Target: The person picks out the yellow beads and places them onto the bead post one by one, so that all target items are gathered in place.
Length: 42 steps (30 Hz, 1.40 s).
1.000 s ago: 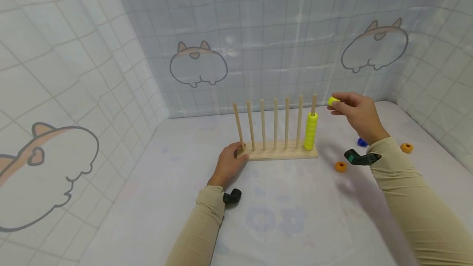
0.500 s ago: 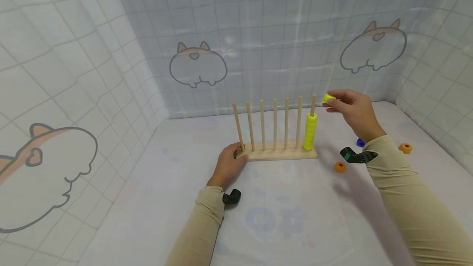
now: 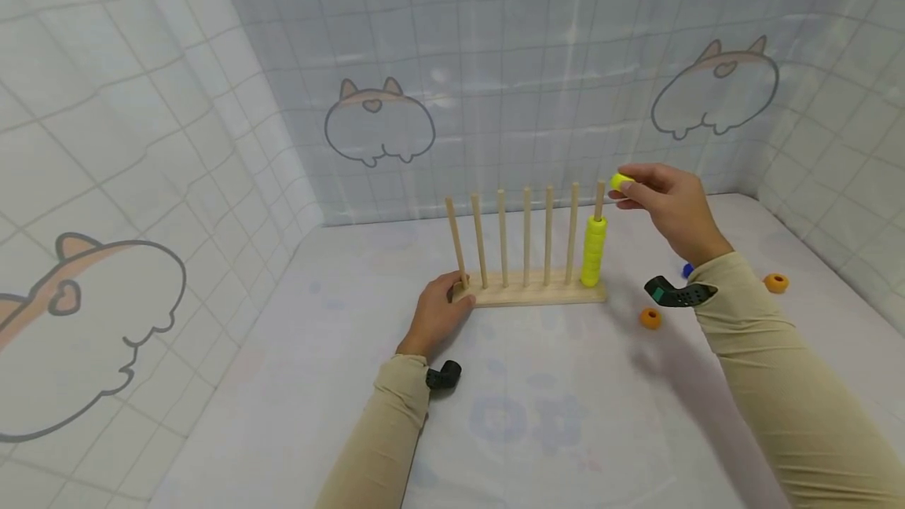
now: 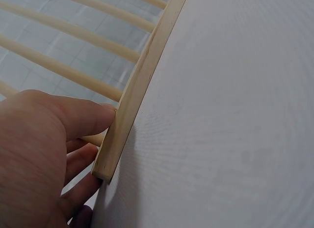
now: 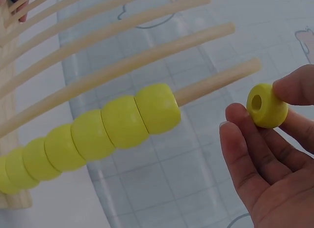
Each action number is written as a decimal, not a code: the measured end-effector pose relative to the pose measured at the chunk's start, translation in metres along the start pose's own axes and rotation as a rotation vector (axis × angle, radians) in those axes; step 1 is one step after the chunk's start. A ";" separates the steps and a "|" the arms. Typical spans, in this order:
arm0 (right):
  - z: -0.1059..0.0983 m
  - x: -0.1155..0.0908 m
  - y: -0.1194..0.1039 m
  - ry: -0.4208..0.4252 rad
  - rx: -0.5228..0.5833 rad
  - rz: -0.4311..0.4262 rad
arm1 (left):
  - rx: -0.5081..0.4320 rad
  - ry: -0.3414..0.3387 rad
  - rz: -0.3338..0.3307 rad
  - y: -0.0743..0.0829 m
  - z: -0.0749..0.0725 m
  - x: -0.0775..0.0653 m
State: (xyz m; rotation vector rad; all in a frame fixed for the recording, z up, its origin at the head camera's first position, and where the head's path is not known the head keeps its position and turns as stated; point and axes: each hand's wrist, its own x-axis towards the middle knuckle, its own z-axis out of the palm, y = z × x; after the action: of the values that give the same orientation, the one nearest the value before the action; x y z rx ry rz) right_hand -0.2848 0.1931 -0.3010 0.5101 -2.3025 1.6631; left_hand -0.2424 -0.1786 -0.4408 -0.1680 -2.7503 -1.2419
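Observation:
A wooden rack (image 3: 537,297) with a row of upright pegs stands on the table. Its rightmost peg (image 3: 600,199) carries a stack of yellow beads (image 3: 594,251), and the top of that peg sticks out bare. My left hand (image 3: 437,313) grips the left end of the base, thumb on the front edge in the left wrist view. Between thumb and fingers my right hand (image 3: 672,203) pinches one yellow bead (image 5: 267,106), held just right of the peg's tip and apart from it. The bead's hole faces the peg side in the right wrist view.
One orange bead (image 3: 650,318) lies right of the rack, another orange bead (image 3: 776,283) farther right. A blue bead (image 3: 688,270) is partly hidden behind the right wrist. Tile-patterned sheeting (image 3: 495,61) rises behind the table.
My right hand has moved left and slightly up with the yellow bead, closer to the rightmost peg's tip. The left hand and the rack stay where they were.

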 end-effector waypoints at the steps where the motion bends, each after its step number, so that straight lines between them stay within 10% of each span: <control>1: 0.000 0.000 -0.001 0.001 0.007 -0.004 | -0.001 0.000 -0.002 0.000 0.000 0.000; 42: 0.009 0.010 -0.012 0.006 0.108 -0.032 | -0.001 -0.002 0.001 0.001 -0.001 0.001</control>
State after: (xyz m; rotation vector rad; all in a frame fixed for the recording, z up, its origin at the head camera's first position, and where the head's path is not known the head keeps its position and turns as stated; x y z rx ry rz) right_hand -0.2887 0.1797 -0.2892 0.5604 -2.1983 1.7782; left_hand -0.2427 -0.1783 -0.4395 -0.1707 -2.7516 -1.2434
